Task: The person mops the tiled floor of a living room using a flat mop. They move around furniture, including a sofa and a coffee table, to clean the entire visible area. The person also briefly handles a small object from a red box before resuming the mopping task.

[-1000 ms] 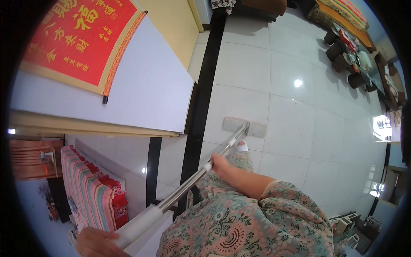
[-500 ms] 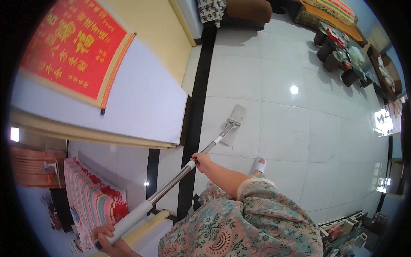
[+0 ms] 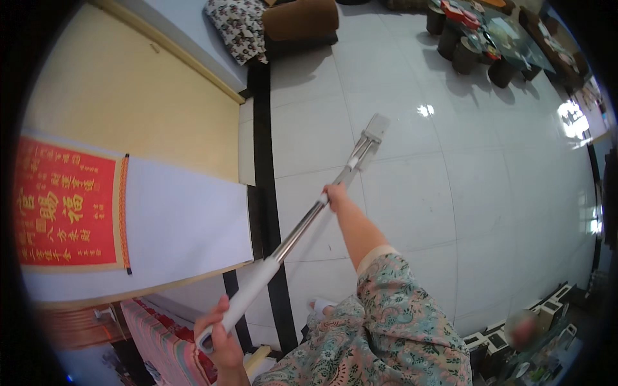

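A flat mop runs slantwise across the view, with a white grip (image 3: 252,287) at its near end and a shiny metal pole (image 3: 299,235) beyond. My left hand (image 3: 222,334), fingers closed, wraps the very end of the white grip. Farther along the pole, my right hand (image 3: 336,195) is closed around it with the arm stretched out. The flat mop head (image 3: 377,130) lies on the pale tiled floor (image 3: 405,199), ahead and a little right of my right hand.
A cream door and white wall with a red hanging scroll (image 3: 71,206) stand at left, beside a black floor strip (image 3: 262,128). A brown sofa (image 3: 299,22) is ahead. Stools (image 3: 465,56) surround a glass table (image 3: 515,38) at far right. Assorted items (image 3: 547,328) line the lower right.
The mop head has slid forward across the tiles, farther from me. Both hands have moved forward and right with the pole, still gripping it. My view has shifted, and the scroll appears lower.
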{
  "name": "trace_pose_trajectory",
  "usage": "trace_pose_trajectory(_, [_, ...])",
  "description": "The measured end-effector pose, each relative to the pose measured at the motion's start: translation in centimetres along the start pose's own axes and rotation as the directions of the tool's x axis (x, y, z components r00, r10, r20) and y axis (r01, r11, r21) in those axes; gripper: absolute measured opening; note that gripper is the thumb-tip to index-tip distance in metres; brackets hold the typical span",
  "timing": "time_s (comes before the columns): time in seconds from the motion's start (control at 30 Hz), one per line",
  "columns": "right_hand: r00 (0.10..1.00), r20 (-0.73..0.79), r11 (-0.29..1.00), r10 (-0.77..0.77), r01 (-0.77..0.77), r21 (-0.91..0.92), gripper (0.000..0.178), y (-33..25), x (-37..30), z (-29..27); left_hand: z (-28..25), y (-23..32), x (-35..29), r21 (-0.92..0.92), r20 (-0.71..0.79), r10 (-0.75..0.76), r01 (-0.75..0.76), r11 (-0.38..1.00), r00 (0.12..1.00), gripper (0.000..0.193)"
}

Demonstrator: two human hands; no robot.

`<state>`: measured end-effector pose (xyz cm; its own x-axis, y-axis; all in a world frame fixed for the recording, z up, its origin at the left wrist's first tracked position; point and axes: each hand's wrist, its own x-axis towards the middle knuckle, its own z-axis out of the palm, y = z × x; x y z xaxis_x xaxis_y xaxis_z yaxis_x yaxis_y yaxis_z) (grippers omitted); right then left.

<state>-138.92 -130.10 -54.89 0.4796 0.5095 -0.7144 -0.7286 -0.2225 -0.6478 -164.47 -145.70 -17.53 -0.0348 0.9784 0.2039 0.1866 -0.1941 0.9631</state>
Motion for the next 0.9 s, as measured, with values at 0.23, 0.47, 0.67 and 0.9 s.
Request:
trace_pose_trajectory(0.23, [0.998,0.033,0.97,0.059,-0.065,0.233,0.017,-8.8,2.4,-7.0,9.0,4.4,5.1,0.026,0.523,0.179,-0.226,0.974,0.833,0.015])
trace_pose_trajectory(0.47, [0.998,-0.032,0.914,0.061,-0.043,0.404,0.008,-3.5,-7.1,-10.3,3.0,9.1,6.0,-0.001,0.818,0.198,-0.343,0.939,0.54,0.013])
trace_pose_trajectory(0.67, [0.993,0.001,0.886,0.119,-0.107,0.45,0.006,9.5,-23.0,-9.8,-11.9,13.1,4.6,-0.165,0.986,0.159,-0.353,0.921,-0.047,0.012])
trace_pose_trajectory(0.9, [0.892,0.133,0.824,0.432,-0.45,0.344,0.005,24.4,-35.5,-6.2,-25.5,14.5,-0.3,-0.491,0.828,0.558,-0.398,0.775,0.066,0.017])
